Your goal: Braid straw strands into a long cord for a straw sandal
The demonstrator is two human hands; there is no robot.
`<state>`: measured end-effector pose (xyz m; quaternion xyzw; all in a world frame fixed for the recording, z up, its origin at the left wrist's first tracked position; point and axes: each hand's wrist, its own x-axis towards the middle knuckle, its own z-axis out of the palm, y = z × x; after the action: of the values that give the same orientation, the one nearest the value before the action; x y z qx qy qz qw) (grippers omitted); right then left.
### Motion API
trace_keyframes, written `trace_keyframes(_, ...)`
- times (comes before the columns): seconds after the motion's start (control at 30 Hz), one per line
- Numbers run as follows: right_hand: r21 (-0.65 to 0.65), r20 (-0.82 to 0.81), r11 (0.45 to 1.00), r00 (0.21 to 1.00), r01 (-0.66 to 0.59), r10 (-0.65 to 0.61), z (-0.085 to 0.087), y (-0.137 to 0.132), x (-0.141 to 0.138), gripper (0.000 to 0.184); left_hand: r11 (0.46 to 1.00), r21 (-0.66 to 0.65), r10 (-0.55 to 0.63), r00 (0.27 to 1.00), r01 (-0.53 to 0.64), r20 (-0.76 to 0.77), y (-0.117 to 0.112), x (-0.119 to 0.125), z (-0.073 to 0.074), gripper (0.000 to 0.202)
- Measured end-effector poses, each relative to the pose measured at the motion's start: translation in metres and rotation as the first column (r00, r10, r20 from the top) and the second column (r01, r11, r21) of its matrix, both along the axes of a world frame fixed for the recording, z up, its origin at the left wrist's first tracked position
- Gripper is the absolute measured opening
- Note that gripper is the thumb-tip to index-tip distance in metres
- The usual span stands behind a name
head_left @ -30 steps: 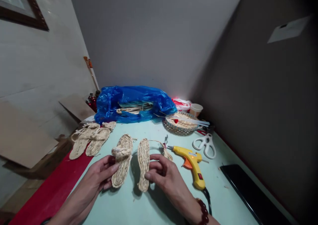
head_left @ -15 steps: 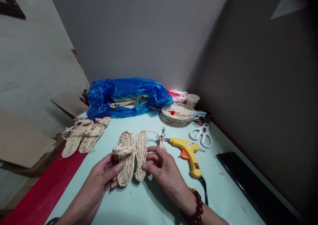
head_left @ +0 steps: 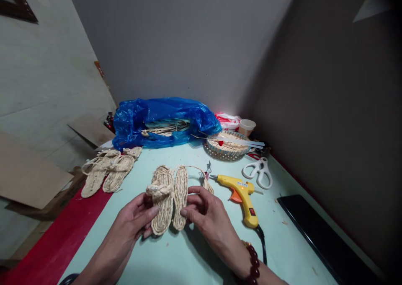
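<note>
My left hand [head_left: 134, 220] grips a small woven straw sandal [head_left: 162, 198] with a beaded strap across it. My right hand [head_left: 205, 216] grips a second straw sandal sole [head_left: 180, 195], held on edge against the first; a loose straw cord loops from it toward the right. Both sandals are held side by side just above the pale green table [head_left: 176, 260]. A dark red bead bracelet [head_left: 253, 265] is on my right wrist.
A finished straw sandal pair [head_left: 108, 174] lies at the left. A yellow glue gun [head_left: 240, 193] lies right of my hands, white scissors [head_left: 259, 172] beyond. A blue plastic bag [head_left: 163, 121], a woven basket [head_left: 228, 148] and a cup [head_left: 246, 127] stand at the back. A black slab [head_left: 320, 237] lies right.
My hands have brought the two sandals together from a gap apart until they touch side by side. The view has shifted slightly.
</note>
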<state>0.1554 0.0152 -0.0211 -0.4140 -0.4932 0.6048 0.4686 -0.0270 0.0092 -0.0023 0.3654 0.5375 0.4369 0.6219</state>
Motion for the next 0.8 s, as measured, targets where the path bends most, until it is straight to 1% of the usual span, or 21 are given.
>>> trace_keyframes(0.3, 0.006, -0.016, 1.000, 1.000, -0.013, 0.013, -0.0014, 0.0003, -0.0005, 0.028, 0.995, 0.103, -0.016, 0.999, 0.020, -0.038, 0.0008, 0.0002, -0.0026, 0.040)
trace_keyframes(0.47, 0.007, -0.024, 1.000, 1.000, -0.016, 0.016, 0.0014, 0.0005, 0.0003, 0.028, 0.998, 0.069, -0.008, 1.000, 0.010, -0.030, 0.0008, -0.0015, -0.0040, 0.042)
trace_keyframes(0.67, 0.001, -0.060, 1.000, 0.998, -0.012, 0.012, 0.0016, -0.0008, -0.0005, 0.028, 0.998, 0.067, -0.020, 1.000, 0.021, -0.017, 0.0044, -0.0047, -0.0090, 0.034)
trace_keyframes(0.73, -0.027, -0.089, 0.999, 0.996, -0.019, 0.017, 0.0019, -0.0003, -0.0005, 0.028, 0.999, 0.048, -0.023, 1.000, 0.024, -0.010, 0.0051, -0.0046, -0.0095, 0.035)
trace_keyframes(0.8, -0.082, -0.131, 0.996, 0.991, -0.031, 0.020, 0.0039, 0.0003, 0.0002, 0.028, 0.999, 0.034, -0.025, 1.000, 0.025, 0.000, 0.0048, -0.0037, -0.0083, 0.038)
